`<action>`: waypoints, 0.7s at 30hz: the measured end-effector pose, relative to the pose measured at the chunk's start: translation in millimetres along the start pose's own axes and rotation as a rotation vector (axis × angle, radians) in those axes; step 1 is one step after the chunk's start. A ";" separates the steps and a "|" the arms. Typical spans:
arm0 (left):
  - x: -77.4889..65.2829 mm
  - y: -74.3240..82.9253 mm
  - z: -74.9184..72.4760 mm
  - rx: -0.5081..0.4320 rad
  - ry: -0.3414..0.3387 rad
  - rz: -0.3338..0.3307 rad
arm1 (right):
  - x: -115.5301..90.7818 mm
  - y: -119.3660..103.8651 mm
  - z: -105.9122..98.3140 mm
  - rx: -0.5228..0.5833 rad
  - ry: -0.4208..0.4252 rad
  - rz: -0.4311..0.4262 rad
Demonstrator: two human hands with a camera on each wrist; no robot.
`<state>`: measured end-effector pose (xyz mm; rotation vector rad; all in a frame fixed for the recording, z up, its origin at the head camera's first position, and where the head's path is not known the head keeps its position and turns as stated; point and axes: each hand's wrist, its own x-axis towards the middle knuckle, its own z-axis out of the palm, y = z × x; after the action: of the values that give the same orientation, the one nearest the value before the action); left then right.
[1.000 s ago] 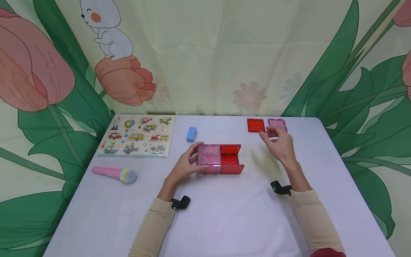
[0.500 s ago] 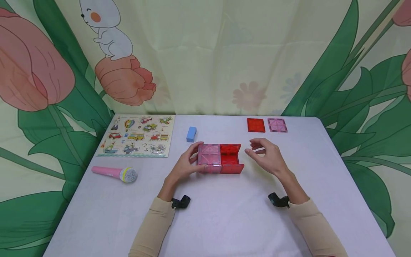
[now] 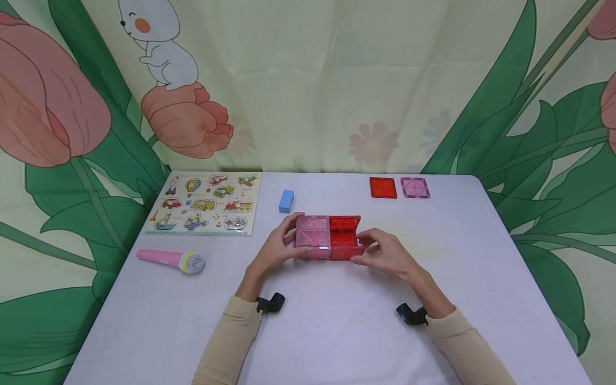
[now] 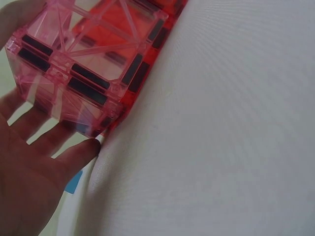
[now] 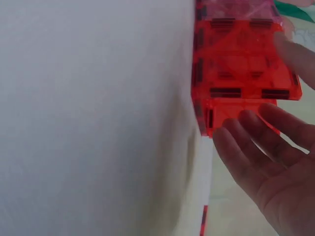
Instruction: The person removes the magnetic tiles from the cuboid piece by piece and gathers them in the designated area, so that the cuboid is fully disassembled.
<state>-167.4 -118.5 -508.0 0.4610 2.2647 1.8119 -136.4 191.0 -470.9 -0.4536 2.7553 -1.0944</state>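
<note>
A block of magnetic tiles stands mid-table, its pink half (image 3: 314, 231) closed on top. To the right, the red half (image 3: 343, 239) has no top panel, and its front red tile (image 3: 346, 254) leans outward. My left hand (image 3: 273, 250) grips the pink end, thumb in front and fingers along the far side. At the red end is my right hand (image 3: 389, 255), thumb by the front tile and fingers at the open right side. In the right wrist view, its loosely extended fingers (image 5: 246, 147) overlap the lower red tile (image 5: 226, 110).
Behind to the right lie a flat red tile (image 3: 383, 187) and a flat pink tile (image 3: 415, 187). A blue block (image 3: 286, 201) sits behind the tile block. On the left are a picture puzzle board (image 3: 204, 205) and a pink toy microphone (image 3: 168, 260).
My right hand has come from beside the flat pink tile at the back right, leftward and nearer, to the red end. My left hand has kept its grip.
</note>
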 end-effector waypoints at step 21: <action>-2.6 5.4 0.3 -0.005 -0.015 -0.016 | -1.6 -1.2 12.3 -0.114 -0.090 0.027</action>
<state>-164.3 -118.1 -502.9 0.4526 2.2464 1.7998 -131.7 182.8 -479.0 -0.4660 2.7454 -0.8911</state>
